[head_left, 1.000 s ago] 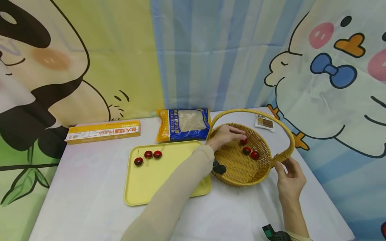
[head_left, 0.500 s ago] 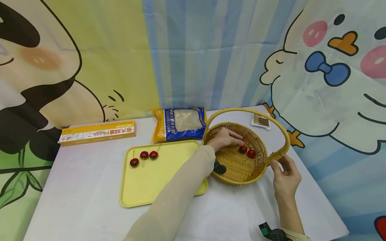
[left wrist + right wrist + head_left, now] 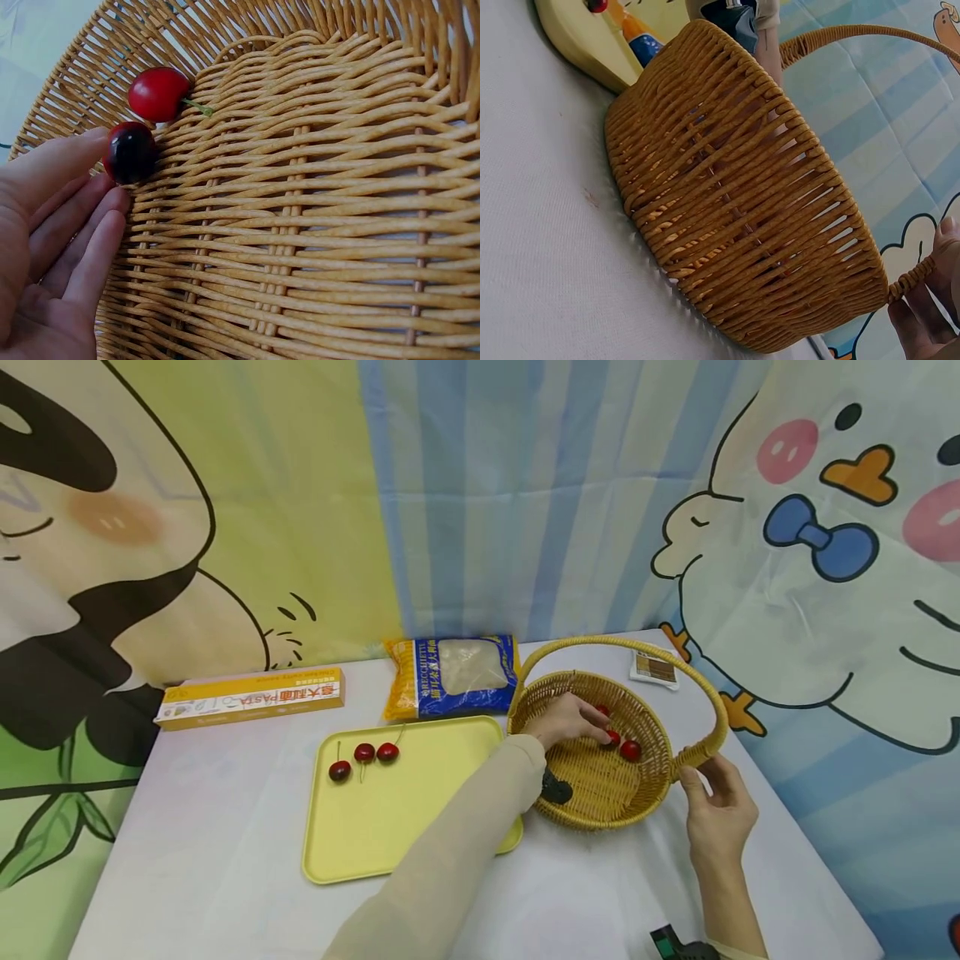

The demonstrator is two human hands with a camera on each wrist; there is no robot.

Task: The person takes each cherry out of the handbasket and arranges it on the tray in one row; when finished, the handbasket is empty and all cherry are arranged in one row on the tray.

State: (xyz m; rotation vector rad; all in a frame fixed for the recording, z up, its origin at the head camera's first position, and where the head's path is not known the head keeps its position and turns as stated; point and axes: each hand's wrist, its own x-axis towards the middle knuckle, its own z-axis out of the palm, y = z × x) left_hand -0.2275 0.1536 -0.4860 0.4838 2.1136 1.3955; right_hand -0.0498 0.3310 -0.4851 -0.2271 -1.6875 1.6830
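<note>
Cartoon curtains back a white table (image 3: 225,860). At its three o'clock side sits a wicker basket (image 3: 600,785). Inside, the left hand (image 3: 566,720), fingers straight and relaxed, touches a dark cherry (image 3: 130,152); a red cherry (image 3: 158,93) lies just beyond at one o'clock. The right hand (image 3: 718,810) holds the basket handle (image 3: 701,747) at four o'clock.

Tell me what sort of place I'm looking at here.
Probably a staged tabletop set rather than a real kitchen: a table under a white cloth, cartoon-printed fabric backdrops hung close behind it, and a few food props laid out, such as a pasta box, a yellow tray and a wicker basket with cherries.
</note>
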